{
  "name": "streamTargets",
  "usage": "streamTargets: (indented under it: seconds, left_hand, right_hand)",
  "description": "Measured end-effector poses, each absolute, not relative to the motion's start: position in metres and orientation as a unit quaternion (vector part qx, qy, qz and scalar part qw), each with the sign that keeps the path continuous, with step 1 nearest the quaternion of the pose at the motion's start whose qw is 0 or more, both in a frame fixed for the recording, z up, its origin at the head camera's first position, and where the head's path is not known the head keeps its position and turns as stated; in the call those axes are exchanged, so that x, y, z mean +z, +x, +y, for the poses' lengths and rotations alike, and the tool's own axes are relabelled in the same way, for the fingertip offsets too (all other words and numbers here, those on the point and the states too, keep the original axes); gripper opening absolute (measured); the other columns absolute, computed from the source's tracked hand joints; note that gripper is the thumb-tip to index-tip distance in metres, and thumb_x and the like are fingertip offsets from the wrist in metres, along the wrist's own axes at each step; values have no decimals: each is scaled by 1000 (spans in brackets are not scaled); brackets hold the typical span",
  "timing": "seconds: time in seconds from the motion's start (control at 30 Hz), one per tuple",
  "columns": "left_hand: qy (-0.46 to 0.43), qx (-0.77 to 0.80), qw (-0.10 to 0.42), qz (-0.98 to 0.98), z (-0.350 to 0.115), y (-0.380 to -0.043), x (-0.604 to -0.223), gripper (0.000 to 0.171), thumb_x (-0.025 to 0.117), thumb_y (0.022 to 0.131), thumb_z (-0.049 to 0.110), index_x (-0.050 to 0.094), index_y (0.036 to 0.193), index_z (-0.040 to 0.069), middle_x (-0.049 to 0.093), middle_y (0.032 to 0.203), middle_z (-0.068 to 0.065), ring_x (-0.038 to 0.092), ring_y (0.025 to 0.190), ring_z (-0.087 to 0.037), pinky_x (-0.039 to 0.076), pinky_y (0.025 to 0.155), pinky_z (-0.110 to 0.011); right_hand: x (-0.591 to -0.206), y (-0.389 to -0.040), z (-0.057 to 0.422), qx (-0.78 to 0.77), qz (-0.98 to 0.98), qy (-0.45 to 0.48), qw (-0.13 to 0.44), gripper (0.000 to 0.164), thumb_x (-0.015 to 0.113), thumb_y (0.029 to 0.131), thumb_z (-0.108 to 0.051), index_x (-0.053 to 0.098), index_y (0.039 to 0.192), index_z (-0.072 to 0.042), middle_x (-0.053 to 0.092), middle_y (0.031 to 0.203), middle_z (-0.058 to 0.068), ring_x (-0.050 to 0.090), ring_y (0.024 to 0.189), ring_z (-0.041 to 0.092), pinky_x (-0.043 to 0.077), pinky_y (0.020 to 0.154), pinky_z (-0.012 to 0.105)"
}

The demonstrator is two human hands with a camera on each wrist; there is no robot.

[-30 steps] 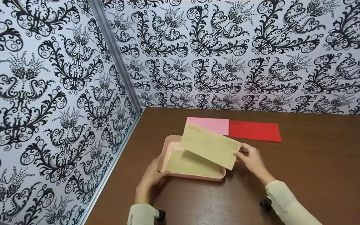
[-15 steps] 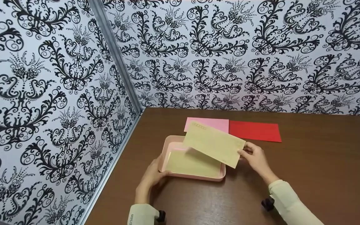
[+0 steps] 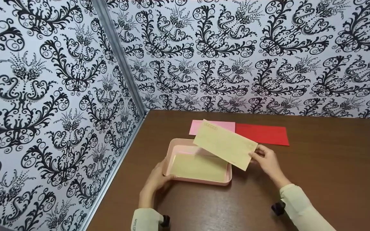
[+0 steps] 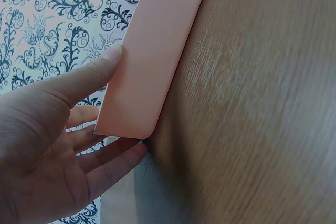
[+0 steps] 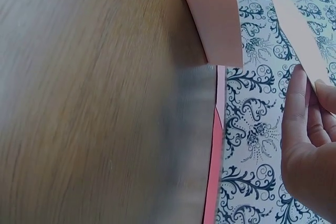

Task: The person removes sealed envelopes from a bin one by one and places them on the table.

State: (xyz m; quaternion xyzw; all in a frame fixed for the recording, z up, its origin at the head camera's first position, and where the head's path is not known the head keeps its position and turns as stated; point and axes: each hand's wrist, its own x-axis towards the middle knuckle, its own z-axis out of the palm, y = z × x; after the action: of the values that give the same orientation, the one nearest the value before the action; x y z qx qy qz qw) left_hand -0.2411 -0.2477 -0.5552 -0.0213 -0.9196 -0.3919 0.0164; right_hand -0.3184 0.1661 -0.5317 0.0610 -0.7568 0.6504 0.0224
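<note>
My right hand point(image 3: 268, 162) pinches a tan envelope point(image 3: 225, 144) by its right end, thumb on the near face. The envelope is tilted in the air above the right side of a shallow pink tray point(image 3: 198, 183); in the right wrist view it shows nearly edge-on point(image 5: 299, 35). Another tan envelope point(image 3: 198, 168) lies flat inside that tray, with a strip of pink behind it. At the tray's left front corner, my left hand point(image 3: 156, 178) holds on, its thumb at the rim and its fingers round the outer side, as the left wrist view shows.
On the brown table point(image 3: 326, 166) behind the tray lie a pink envelope point(image 3: 197, 124), partly covered by the raised one, and a red envelope point(image 3: 263, 134) beside it. Patterned walls point(image 3: 230, 64) stand at the left and back.
My right hand has moved right and slightly up with the tan envelope, uncovering more of the envelope in the tray. The left hand and the tray have stayed put.
</note>
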Motion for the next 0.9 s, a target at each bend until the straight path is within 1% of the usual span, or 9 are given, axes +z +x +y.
streamTargets:
  seconds: [0.17, 0.3, 0.57, 0.73, 0.9]
  left_hand:
    - [-21, -395, 23, -918, -247, -241, -555, 91, 81, 81, 25, 33, 154, 0, 48, 145, -29, 48, 132, -45, 36, 110, -63]
    - [-17, -393, 24, -919, -247, -240, -554, 90, 81, 81, 26, 34, 154, 1, 49, 145, -28, 49, 131, -44, 37, 110, -62]
    - [-18, -395, 25, -918, -246, -240, -553, 89, 81, 81, 24, 34, 153, 0, 49, 144, -28, 49, 130, -44, 37, 110, -62]
    - [-18, -393, 25, -919, -245, -240, -553, 89, 81, 81, 23, 34, 153, -1, 49, 144, -29, 49, 130, -44, 37, 110, -62]
    - [-14, -394, 24, -919, -245, -240, -553, 89, 81, 81, 24, 34, 153, 0, 48, 145, -28, 49, 131, -44, 36, 111, -62]
  right_hand:
    - [-533, -319, 172, 663, -746, 56, 15, 32, 65, 92, 1, 57, 119, 17, 71, 100, 17, 69, 77, 3, 62, 73, 35]
    - [-536, -319, 176, 662, -747, 59, 15, 31, 65, 93, 1, 56, 118, 18, 72, 98, 13, 69, 78, 2, 62, 74, 35]
    - [-539, -319, 184, 662, -747, 59, 20, 29, 65, 93, 1, 57, 116, 18, 72, 91, 1, 69, 78, 2, 62, 75, 38]
    - [-539, -319, 188, 666, -744, 51, 15, 30, 63, 93, 2, 56, 117, 18, 71, 89, 0, 69, 76, 3, 62, 76, 39]
    - [-539, -320, 191, 675, -736, 48, 13, 32, 62, 94, 3, 53, 118, 20, 71, 90, 3, 69, 76, 3, 62, 75, 34]
